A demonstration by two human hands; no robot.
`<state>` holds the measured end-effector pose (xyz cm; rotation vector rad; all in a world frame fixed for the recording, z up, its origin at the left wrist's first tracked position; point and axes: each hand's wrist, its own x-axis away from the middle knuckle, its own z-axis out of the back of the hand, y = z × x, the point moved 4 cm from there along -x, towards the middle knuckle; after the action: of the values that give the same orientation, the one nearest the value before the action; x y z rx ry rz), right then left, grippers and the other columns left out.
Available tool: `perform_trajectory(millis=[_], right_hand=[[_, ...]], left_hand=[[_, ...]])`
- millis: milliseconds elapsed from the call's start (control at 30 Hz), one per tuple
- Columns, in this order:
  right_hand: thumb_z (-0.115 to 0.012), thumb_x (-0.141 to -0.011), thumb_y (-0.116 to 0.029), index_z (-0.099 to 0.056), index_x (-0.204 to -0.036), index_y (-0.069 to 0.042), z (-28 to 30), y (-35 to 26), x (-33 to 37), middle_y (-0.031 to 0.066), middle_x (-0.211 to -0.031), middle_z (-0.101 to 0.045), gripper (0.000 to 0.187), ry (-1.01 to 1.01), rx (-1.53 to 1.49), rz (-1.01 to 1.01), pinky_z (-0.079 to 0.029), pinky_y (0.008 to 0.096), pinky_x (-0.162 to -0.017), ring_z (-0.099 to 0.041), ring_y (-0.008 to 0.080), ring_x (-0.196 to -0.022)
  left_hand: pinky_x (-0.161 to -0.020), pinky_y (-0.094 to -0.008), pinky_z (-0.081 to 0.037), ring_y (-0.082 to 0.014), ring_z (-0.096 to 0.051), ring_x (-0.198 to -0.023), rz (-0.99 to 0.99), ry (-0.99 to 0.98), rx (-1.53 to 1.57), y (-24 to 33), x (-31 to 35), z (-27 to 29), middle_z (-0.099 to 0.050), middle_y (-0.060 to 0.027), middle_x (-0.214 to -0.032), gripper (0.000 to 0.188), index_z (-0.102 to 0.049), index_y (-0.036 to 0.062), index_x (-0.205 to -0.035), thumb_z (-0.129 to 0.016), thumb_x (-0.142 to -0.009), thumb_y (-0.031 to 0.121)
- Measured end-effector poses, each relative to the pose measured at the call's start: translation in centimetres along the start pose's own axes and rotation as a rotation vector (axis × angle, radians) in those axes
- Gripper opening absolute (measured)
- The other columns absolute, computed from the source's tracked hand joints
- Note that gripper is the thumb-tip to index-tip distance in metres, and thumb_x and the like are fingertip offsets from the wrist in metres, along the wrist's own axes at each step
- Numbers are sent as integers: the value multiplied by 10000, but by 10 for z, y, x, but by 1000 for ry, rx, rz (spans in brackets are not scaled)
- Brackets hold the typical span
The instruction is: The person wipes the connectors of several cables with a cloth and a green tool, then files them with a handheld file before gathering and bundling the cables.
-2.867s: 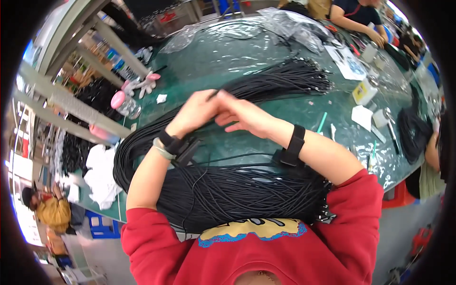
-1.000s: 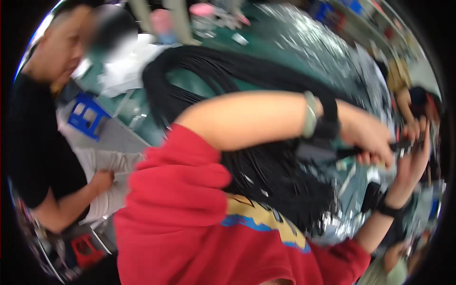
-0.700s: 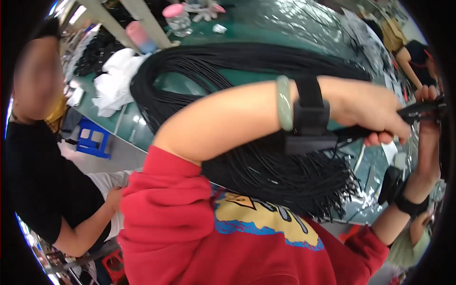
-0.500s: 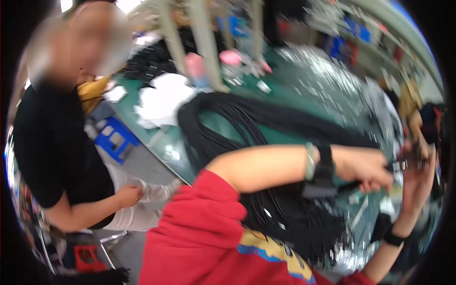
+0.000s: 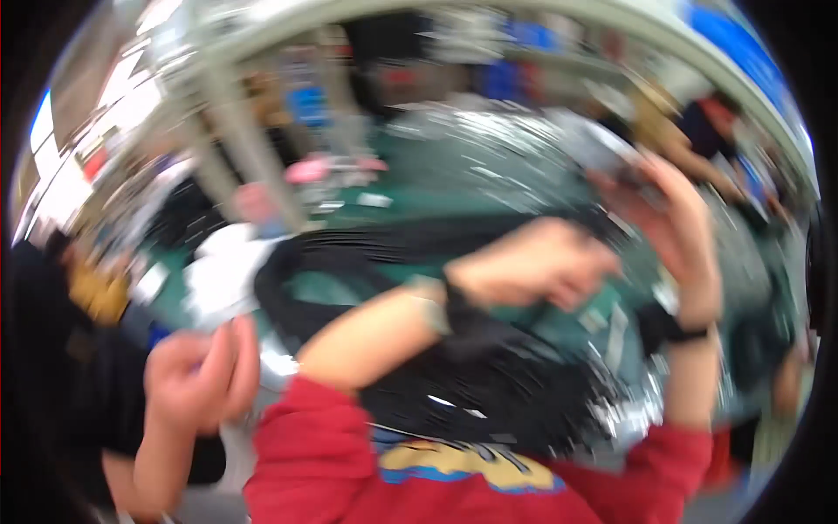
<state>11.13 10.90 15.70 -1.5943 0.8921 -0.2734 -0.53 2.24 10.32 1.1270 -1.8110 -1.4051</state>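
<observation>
My left hand [image 5: 559, 262] is over the table with curled fingers, and motion smears what it grips. A dark, thin item [image 5: 602, 223] shows beside its fingertips; I cannot make out its kind. My right hand [image 5: 681, 227] is raised to the right of it, palm turned toward the left hand. Its fingers bend near a small dark shape, too blurred to tell whether they hold it. Under my arms lies a bundle of long black cords or fabric strips [image 5: 524, 375], looped at its left end. Both wrists wear black bands.
The green table [image 5: 419, 188] carries clear plastic sheeting [image 5: 497, 148], a white cloth heap [image 5: 223, 271] and pink-topped items [image 5: 310, 168]. A co-worker's hand [image 5: 205, 375] reaches in at lower left. Another person [image 5: 711, 131] stands at the far right. A pale frame post [image 5: 253, 131] rises at back left.
The view has swung to the right, so the table sits further left. My hands have shifted, and the black strip between them shows less clearly. The co-worker's hand has come up near my left arm.
</observation>
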Motion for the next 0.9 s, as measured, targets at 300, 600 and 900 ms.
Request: perform_trajectory(millis=[300,600,900], right_hand=[[-362,-891,-320,-459,-1129,56,30,-18,10,174,-1080,-527,456,-36,-240,-50,-387,406,-906,-515,269,-996],[-363,-893,-299,-399,-1164,47,-1,-16,0,203,-1132,-484,440,-246,-430,-87,-393,397,-903,-495,277,-1030],[-330,-909,-272,-347,-1226,48,-20,-8,-6,187,-1164,-474,451,-267,-266,-52,-417,351,-883,-504,222,-1032]], left_hand=[[-340,-181,-155,-25,-205,-364,-64,43,69,-4,-30,-2,-246,70,-464,284,-494,0,-924,-385,-911,262],[-342,-178,-180,-31,-206,-374,-267,-113,376,30,-11,43,-245,62,-474,302,-489,26,-975,-363,-915,293],[-365,-171,-204,-34,-222,-400,-384,27,360,48,19,74,-268,61,-492,288,-499,35,-945,-371,-912,291]])
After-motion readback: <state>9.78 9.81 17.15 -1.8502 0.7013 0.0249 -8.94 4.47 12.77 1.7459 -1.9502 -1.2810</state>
